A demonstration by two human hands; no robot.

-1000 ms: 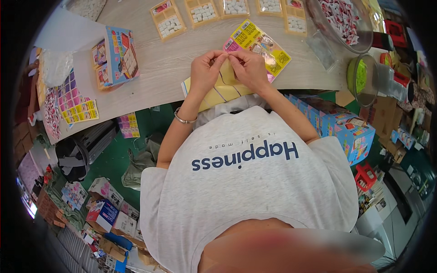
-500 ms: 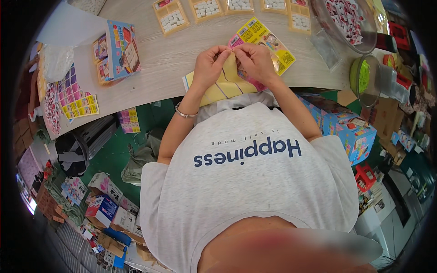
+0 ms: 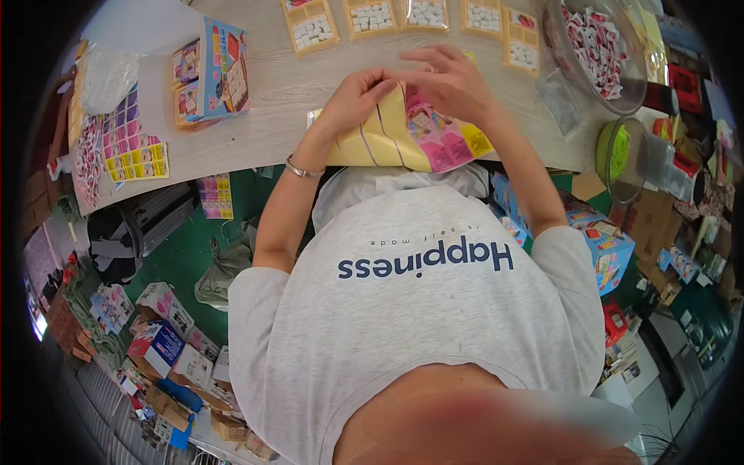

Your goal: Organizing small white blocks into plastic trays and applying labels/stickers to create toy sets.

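Note:
A sticker sheet (image 3: 434, 139) lies bent at the table's front edge, its printed side pink and yellow. Its folded-over pale yellow backing (image 3: 368, 146) carries dark lines. My left hand (image 3: 358, 99), a silver bangle on its wrist, is closed with thumb and fingers pinching the sheet's upper edge. Just right of it, my right hand (image 3: 453, 84) is over the sheet, slightly blurred. Its fingers are stretched out and apart, one reaching toward the left fingertips. I cannot make out anything between the two hands' fingertips.
Along the far side stand several cream trays (image 3: 372, 19) of white pieces. A clear bowl of red-and-white wrapped pieces (image 3: 595, 46) sits at the right, near a bowl with green contents (image 3: 618, 151). A blue printed box (image 3: 225, 74) and more sticker sheets (image 3: 128, 139) lie at the left.
Both hands were pinched together at the sheet's edge; my right hand has since spread its fingers and shifted right. More of the sheet's pink printed side shows now.

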